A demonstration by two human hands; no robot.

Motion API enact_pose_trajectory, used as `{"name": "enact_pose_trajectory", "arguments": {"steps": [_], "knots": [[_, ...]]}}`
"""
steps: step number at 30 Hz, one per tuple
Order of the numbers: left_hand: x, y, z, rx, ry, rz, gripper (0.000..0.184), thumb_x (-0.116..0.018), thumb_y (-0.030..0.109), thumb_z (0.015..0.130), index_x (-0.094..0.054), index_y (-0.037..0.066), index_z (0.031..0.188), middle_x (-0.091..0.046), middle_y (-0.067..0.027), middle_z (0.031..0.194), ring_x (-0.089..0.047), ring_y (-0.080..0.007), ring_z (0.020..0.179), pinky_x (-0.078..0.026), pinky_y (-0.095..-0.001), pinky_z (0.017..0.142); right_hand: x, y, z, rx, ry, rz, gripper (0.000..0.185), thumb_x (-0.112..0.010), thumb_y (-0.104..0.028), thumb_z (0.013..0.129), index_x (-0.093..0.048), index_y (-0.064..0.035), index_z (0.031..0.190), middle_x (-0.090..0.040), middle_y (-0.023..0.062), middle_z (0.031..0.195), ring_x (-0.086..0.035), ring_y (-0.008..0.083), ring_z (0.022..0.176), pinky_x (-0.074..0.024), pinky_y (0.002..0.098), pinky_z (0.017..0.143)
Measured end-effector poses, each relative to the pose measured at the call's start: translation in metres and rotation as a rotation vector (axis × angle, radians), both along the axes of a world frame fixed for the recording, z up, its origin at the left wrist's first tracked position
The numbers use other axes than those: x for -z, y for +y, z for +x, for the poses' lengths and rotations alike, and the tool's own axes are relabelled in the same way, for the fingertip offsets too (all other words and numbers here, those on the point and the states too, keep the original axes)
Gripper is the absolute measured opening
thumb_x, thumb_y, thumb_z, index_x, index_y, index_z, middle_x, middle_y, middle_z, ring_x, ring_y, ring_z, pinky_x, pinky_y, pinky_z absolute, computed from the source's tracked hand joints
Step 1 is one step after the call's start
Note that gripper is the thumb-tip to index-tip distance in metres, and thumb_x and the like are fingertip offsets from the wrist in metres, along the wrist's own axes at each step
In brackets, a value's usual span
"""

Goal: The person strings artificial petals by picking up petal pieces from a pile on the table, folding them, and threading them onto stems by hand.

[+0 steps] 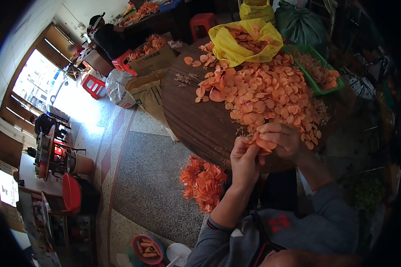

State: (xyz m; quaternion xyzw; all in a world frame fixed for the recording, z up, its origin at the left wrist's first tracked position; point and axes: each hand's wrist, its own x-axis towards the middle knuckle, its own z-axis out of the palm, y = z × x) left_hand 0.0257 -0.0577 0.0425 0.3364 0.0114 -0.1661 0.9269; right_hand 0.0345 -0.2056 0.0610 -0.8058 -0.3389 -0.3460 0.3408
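Both hands meet at the near edge of a round brown table (187,102). My left hand (246,156) is closed, its fingers pinching orange petals (265,143). From the right, my right hand (281,137) is closed on the same petals, thumb and fingers pressed together. Just beyond the hands spreads a large pile of orange petals (258,95). A yellow bag (227,49) with more petals inside stands behind the pile. To its right sits a green basket (318,66) holding pale stems and some petals.
On the floor left of my arms lies an orange flower heap (203,182). Cardboard box (153,60), paper sack (149,95) and red stools (92,85) stand beyond the table. A person (109,38) sits at the back. A basin (148,249) is at the bottom.
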Motion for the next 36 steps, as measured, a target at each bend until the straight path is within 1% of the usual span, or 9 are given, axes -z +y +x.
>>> {"name": "enact_pose_trajectory", "arguments": {"steps": [1, 3, 6, 9, 10, 15, 19, 25, 36], "knots": [[-0.002, 0.001, 0.0, 0.022, 0.001, 0.01, 0.013, -0.05, 0.002, 0.089, -0.056, 0.002, 0.101, -0.061, -0.0073, 0.081, -0.056, -0.0091, 0.055, -0.041, -0.0168, 0.044, 0.0, -0.004, 0.001, -0.009, 0.0, -0.024, 0.019, -0.063, 0.003, 0.072, -0.06, -0.0029, 0.089, -0.061, 0.0112, 0.093, -0.065, 0.0249, 0.079, -0.054, 0.03, 0.061], [-0.006, 0.003, 0.001, 0.065, 0.004, 0.03, 0.017, -0.05, 0.002, 0.089, -0.055, 0.002, 0.106, -0.061, -0.0069, 0.082, -0.056, -0.0089, 0.056, -0.041, -0.0165, 0.043, -0.003, -0.007, -0.001, -0.051, 0.058, 0.057, 0.017, -0.062, 0.002, 0.074, -0.06, -0.003, 0.09, -0.061, 0.0113, 0.094, -0.065, 0.0246, 0.08, -0.0535, 0.0301, 0.063], [-0.015, -0.001, -0.003, 0.043, -0.183, 0.196, 0.02, -0.05, 0.003, 0.089, -0.056, 0.001, 0.108, -0.061, -0.0063, 0.083, -0.056, -0.0078, 0.054, -0.041, -0.0159, 0.043, 0.001, -0.016, -0.006, -0.074, 0.146, 0.177, 0.015, -0.062, 0.0, 0.076, -0.059, -0.0031, 0.09, -0.061, 0.0116, 0.094, -0.064, 0.0241, 0.082, -0.0524, 0.0306, 0.066], [-0.009, 0.003, -0.001, 0.089, -0.339, 0.347, 0.026, -0.048, 0.002, 0.091, -0.055, -0.001, 0.115, -0.063, -0.0071, 0.093, -0.059, -0.0078, 0.065, -0.045, -0.0178, 0.05, 0.008, -0.018, -0.011, -0.068, 0.228, 0.298, 0.014, -0.063, -0.002, 0.077, -0.059, -0.0034, 0.09, -0.062, 0.012, 0.093, -0.063, 0.0233, 0.083, -0.0512, 0.0308, 0.069], [-0.008, 0.003, -0.002, 0.074, -0.321, 0.353, 0.024, -0.049, 0.003, 0.091, -0.057, -0.001, 0.113, -0.064, -0.0069, 0.091, -0.059, -0.0074, 0.064, -0.045, -0.0176, 0.05, 0.011, -0.017, -0.012, -0.066, 0.254, 0.338, 0.014, -0.064, -0.003, 0.077, -0.059, -0.0035, 0.09, -0.062, 0.0121, 0.093, -0.063, 0.023, 0.083, -0.0508, 0.0308, 0.07], [-0.005, 0.001, -0.007, 0.013, -0.241, 0.289, 0.019, -0.051, 0.004, 0.09, -0.061, -0.002, 0.105, -0.065, -0.0059, 0.084, -0.057, -0.0061, 0.059, -0.043, -0.0168, 0.049, 0.016, -0.011, -0.016, -0.016, 0.157, 0.328, 0.013, -0.063, -0.001, 0.077, -0.059, -0.0037, 0.089, -0.061, 0.0123, 0.093, -0.063, 0.0223, 0.08, -0.0505, 0.0292, 0.067], [-0.004, 0.004, -0.007, 0.052, -0.24, 0.277, 0.019, -0.052, 0.006, 0.09, -0.062, -0.001, 0.104, -0.066, -0.0054, 0.081, -0.057, -0.0052, 0.058, -0.041, -0.0159, 0.049, 0.016, -0.011, -0.019, 0.019, 0.153, 0.321, 0.014, -0.064, 0.0, 0.076, -0.059, -0.0039, 0.089, -0.061, 0.012, 0.091, -0.063, 0.0221, 0.078, -0.0508, 0.029, 0.066], [-0.008, 0.002, -0.011, 0.026, -0.215, 0.318, 0.017, -0.053, 0.008, 0.09, -0.063, 0.0, 0.101, -0.064, -0.0035, 0.075, -0.055, -0.0047, 0.056, -0.04, -0.0154, 0.049, 0.015, -0.014, -0.021, -0.033, 0.138, 0.307, 0.02, -0.064, 0.0, 0.075, -0.057, -0.005, 0.093, -0.061, 0.012, 0.09, -0.064, 0.0222, 0.079, -0.0516, 0.0288, 0.066], [-0.001, -0.004, -0.017, -0.028, -0.192, 0.2, 0.012, -0.053, 0.009, 0.09, -0.059, 0.003, 0.098, -0.062, -0.0031, 0.068, -0.05, -0.0032, 0.048, -0.037, -0.0148, 0.044, 0.005, -0.017, -0.025, -0.006, -0.017, 0.081, 0.023, -0.062, -0.001, 0.073, -0.058, -0.0045, 0.096, -0.061, 0.0136, 0.093, -0.065, 0.0261, 0.079, -0.0552, 0.0329, 0.064]]}}
